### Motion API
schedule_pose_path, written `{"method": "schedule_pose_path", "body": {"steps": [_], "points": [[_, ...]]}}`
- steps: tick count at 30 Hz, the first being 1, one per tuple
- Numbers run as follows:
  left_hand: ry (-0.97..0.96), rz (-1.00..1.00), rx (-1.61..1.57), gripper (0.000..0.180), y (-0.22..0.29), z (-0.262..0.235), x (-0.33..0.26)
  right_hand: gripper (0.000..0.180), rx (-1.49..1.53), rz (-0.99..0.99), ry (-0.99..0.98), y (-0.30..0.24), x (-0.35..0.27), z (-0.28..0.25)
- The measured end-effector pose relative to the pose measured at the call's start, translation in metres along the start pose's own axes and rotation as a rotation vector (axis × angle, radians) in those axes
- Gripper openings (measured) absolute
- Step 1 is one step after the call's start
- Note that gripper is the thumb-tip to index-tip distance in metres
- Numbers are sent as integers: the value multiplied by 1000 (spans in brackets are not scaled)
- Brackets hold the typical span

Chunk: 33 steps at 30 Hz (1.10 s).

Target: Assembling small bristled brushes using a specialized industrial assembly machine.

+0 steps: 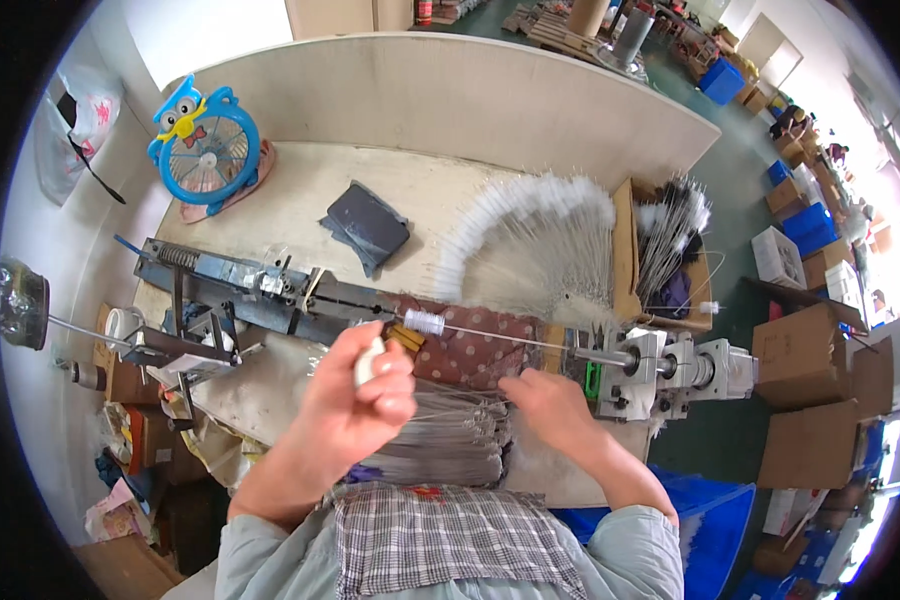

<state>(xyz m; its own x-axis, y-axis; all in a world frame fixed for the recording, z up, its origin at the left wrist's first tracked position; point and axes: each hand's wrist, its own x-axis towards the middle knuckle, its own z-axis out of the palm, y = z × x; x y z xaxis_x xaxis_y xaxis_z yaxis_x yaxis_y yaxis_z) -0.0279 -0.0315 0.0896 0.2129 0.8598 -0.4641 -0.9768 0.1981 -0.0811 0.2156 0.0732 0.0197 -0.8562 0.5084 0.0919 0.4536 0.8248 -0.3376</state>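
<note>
As the white brush (425, 322) shows against the dotted cloth (475, 362), we log its long axis running left to right, stem toward the metal spindle (608, 357); it lies beyond and right of the left hand (358, 388), the nearer one, curled around a white piece (368, 362); right hand (553, 402) has bunched fingers beside the wire bundle (440, 440); we can't tell if they pinch anything.

From my head, a wide fisheye looks down over the workbench's (300, 185) near edge toward its far edge, my left hand (348, 402) and right hand (558, 407) close below.
</note>
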Motion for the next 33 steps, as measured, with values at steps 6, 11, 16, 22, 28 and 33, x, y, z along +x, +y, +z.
{"method": "schedule_pose_path", "body": {"steps": [6,11,16,22,28,33], "points": [[-77,252,258,44,30,-33,-33,23,-118,43,-15,-27,11,-8],[26,219,658,39,8,-54,-31,21,-342,43,-39,-30,20,-41],[-196,55,1035,25,-2,-30,-20,32,-531,224,356,13,9,-121],[-99,1198,2396,17,-30,-31,99,27,-9,224,399,36,18,-95],[-10,1219,2820,6,-9,-41,162,14,3,237,332,46,35,-53],[158,1475,2755,21,4,-20,166,11,93,117,67,38,41,-74]]}}
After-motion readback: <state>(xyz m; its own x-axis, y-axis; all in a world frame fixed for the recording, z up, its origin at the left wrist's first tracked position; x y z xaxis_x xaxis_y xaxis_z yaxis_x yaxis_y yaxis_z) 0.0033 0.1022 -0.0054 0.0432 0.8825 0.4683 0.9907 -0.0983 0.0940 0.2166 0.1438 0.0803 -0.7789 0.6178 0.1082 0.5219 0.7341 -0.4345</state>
